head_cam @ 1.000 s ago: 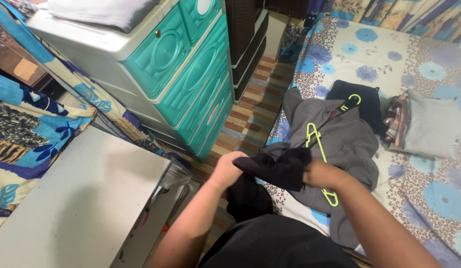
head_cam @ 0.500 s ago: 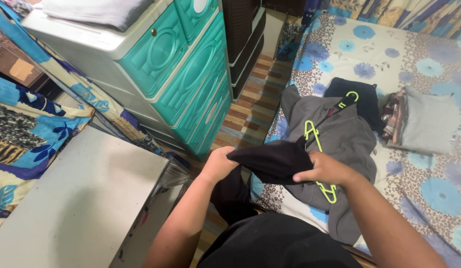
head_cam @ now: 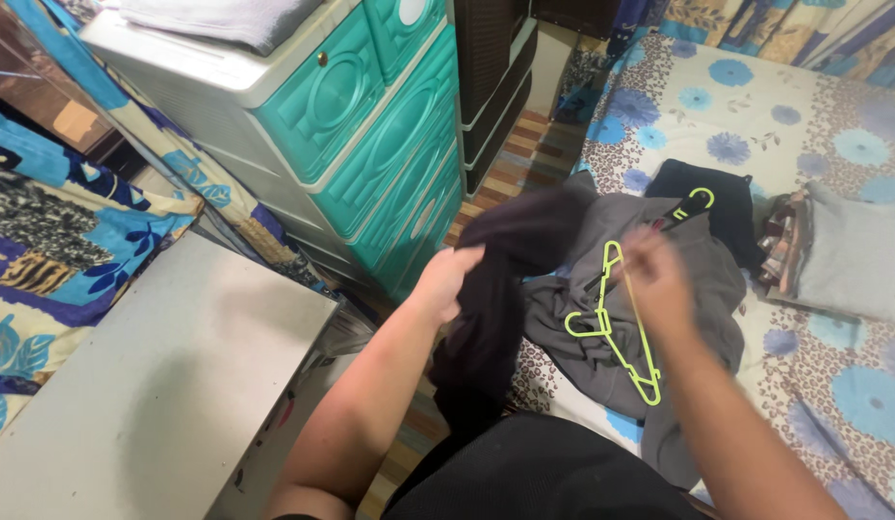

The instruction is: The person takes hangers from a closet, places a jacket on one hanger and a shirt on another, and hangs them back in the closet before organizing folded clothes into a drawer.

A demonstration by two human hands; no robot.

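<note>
The left hand (head_cam: 447, 279) grips a black garment (head_cam: 491, 289) hanging beside the bed (head_cam: 755, 106); the blurred right hand (head_cam: 659, 279), apart, hovers over a green hanger (head_cam: 611, 323), grip unclear.

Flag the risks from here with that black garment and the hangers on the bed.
1. The left hand alone seems to grip the black garment; the blurred right hand looks free, so the cloth hanging toward the floor may slip.
2. The right hand hovers over the neon green hanger on the grey garment; cloth could snag it.
3. The folded stack beside it might get knocked.
</note>
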